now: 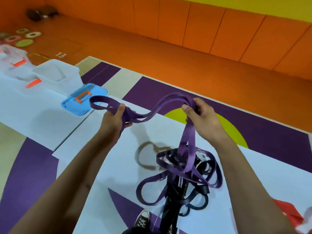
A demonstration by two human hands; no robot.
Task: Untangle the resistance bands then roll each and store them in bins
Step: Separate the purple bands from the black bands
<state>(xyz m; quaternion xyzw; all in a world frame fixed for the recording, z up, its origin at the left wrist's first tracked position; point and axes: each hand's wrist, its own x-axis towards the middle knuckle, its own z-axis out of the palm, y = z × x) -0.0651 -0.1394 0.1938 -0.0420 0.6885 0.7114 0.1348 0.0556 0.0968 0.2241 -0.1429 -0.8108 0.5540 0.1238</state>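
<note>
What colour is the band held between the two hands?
Purple. The head view shows the band running from left hand to right hand.

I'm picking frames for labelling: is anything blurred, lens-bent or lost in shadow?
Head view: clear bins at far left smeared by blur; the band tangle slightly soft; wall panels fan out under the wide lens; the held purple band casts a soft shadow on the white table.

Indoor gym or children's activity room. Orange padded wall panels (211, 31) line the far side, with a yellow wall (270, 7) above. The orange floor (152, 56) carries a painted number "13" (60, 55). The nearer flooring has purple blocks (253, 119) and a lime-green circle (236, 132). Flat coloured rings and discs (25, 37) lie far left. Resistance bands (177, 166) and clear plastic bins (57, 73) suit an exercise space.
</note>
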